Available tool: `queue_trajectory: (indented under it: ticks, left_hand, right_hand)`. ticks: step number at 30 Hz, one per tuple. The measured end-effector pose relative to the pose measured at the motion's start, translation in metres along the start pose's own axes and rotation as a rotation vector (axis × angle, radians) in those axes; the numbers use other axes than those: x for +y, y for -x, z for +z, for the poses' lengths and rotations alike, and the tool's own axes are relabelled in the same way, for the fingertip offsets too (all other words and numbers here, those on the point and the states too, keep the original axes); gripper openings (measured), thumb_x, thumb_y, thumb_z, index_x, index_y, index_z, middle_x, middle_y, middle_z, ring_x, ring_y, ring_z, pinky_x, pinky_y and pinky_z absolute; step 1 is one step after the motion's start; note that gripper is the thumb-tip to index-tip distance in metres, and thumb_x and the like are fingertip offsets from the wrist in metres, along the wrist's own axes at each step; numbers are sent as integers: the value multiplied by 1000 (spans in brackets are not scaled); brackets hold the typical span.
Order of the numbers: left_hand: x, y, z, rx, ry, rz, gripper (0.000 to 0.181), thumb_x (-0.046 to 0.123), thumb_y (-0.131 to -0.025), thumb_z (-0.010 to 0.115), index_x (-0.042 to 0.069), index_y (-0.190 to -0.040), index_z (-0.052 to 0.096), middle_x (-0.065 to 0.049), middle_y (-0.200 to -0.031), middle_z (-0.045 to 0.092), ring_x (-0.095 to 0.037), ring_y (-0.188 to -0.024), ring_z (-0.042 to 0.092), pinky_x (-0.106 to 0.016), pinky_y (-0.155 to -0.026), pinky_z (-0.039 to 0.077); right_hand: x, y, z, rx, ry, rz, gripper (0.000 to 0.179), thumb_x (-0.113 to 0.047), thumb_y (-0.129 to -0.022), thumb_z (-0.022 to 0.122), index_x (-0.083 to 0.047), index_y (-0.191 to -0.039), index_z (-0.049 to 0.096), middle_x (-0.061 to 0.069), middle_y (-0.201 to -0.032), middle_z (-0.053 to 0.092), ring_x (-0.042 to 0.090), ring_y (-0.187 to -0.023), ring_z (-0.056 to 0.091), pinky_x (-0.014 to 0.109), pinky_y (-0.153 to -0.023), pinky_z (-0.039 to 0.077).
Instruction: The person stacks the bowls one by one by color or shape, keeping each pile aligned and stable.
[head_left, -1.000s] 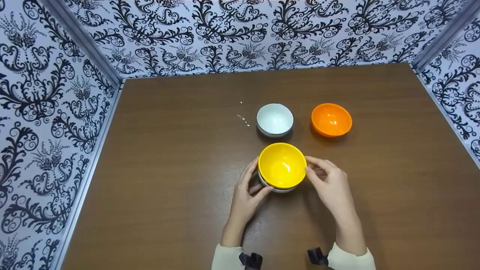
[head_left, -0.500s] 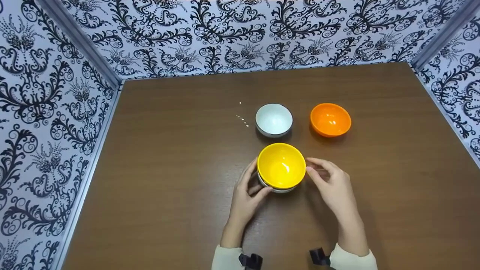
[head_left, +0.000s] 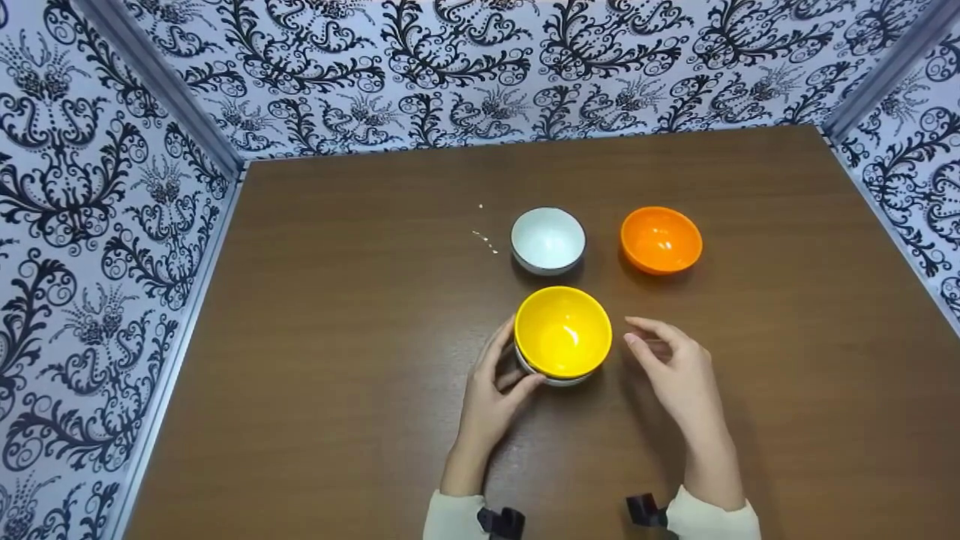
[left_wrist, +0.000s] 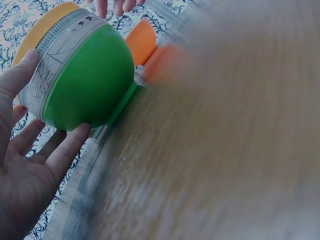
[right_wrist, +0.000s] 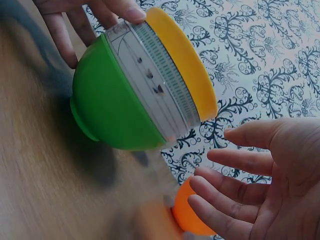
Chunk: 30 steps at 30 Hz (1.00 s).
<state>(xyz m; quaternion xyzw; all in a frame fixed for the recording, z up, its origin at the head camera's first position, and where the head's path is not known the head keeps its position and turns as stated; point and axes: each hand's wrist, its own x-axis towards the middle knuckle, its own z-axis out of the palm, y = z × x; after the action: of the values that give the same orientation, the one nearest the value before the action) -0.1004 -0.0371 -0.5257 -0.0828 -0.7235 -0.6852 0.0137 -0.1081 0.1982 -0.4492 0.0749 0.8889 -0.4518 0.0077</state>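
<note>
A stack of nested bowls stands near the middle of the table. On top is a yellow bowl. Under it, the right wrist view shows a band of green dashes, then a white bowl with a plant drawing, and lowest a green bowl. My left hand holds the stack from its left side, thumb high near the rims and fingers lower against the green bowl. To the right, my right hand is apart from the stack, its fingers loosely bent around nothing.
Behind the stack stands a white bowl, with an orange bowl to its right. Small pale crumbs lie left of the white bowl. Patterned panels border the brown table at the back and sides.
My right hand has let go of the yellow bowl's rim and drawn away to the right. My left hand and the stack hold nearly the same place.
</note>
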Motion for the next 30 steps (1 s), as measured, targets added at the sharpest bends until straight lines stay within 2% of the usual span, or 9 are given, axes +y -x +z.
queue_trajectory:
  ticks: [9, 23, 26, 30]
  left_hand:
    - [0, 1, 0, 5, -16, -31, 86, 34, -83, 79, 19, -155, 35, 0, -158, 38, -21, -139, 48, -25, -97, 55]
    - [1, 0, 0, 9, -19, -22, 84, 31, -83, 79, 19, -155, 36, -2, -158, 38, -23, -141, 46, -26, -97, 55]
    - [1, 0, 0, 10, -18, -12, 83, 30, -84, 79, 19, -155, 37, -4, -158, 39, -25, -141, 46, -26, -97, 56]
    - [1, 0, 1, 8, -12, -16, 83, 30, -84, 79, 21, -154, 37, -3, -158, 39, -24, -141, 46, -26, -97, 55]
  right_hand:
    - [11, -4, 0, 1, 34, 26, 36, -29, -100, 61, -13, -131, 66, 13, -124, 70, 30, -109, 68, 45, -99, 55]
    - [27, -11, -1, -3, 45, 62, 41, -31, -102, 57, -7, -134, 62, 17, -123, 70, 34, -111, 68, 48, -99, 55]
    - [30, -13, -3, 4, 56, 64, 41, -32, -101, 57, -8, -134, 62, 16, -122, 70, 31, -108, 68, 33, -92, 58]
    - [34, -17, -6, 13, 35, 69, 41, -32, -101, 58, -7, -133, 62, 15, -120, 70, 20, -99, 68, 11, -76, 52]
